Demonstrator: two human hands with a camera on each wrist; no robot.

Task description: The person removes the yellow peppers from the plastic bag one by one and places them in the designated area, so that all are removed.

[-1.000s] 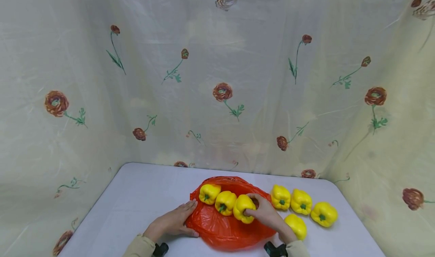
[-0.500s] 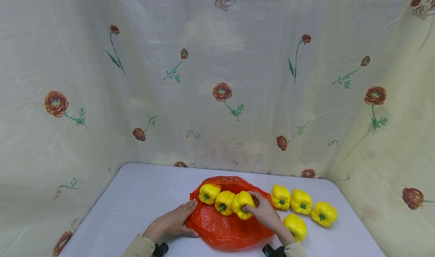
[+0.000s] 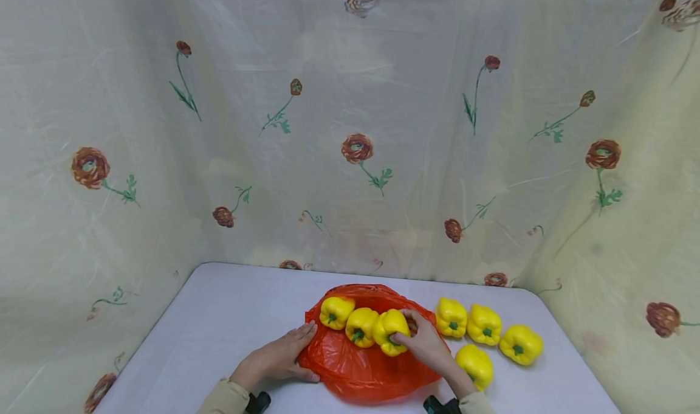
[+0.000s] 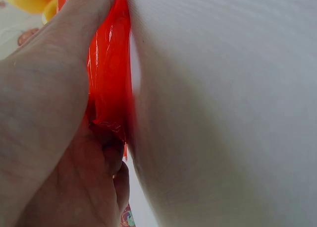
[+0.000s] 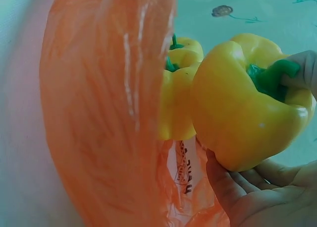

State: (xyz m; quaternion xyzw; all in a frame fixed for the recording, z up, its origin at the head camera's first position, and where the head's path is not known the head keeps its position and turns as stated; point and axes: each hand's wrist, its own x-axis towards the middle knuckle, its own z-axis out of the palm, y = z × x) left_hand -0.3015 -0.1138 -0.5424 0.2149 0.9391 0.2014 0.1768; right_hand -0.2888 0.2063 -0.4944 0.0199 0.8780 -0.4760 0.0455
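A red plastic bag (image 3: 372,377) lies with its mouth spread on the white table. My left hand (image 3: 279,356) holds the bag's left side, and in the left wrist view the red film (image 4: 111,68) runs between thumb and fingers. At the right part of the mouth my right hand (image 3: 429,344) grips a yellow bell pepper (image 3: 389,332), the thumb by its green stem (image 5: 277,76). Beside it, at the bag's opening, sit two more yellow bell peppers, one in the middle (image 3: 360,327) and one at the left (image 3: 336,312).
Several more yellow bell peppers stand on the table right of the bag, one of them (image 3: 474,366) close to my right forearm. The table's (image 3: 235,304) far edge meets a flower-patterned cloth (image 3: 415,177) that hangs behind and at both sides.
My right hand has shifted the held bell pepper slightly left and up toward the middle one, then dipped a little. The left hand and the bag stay where they were.
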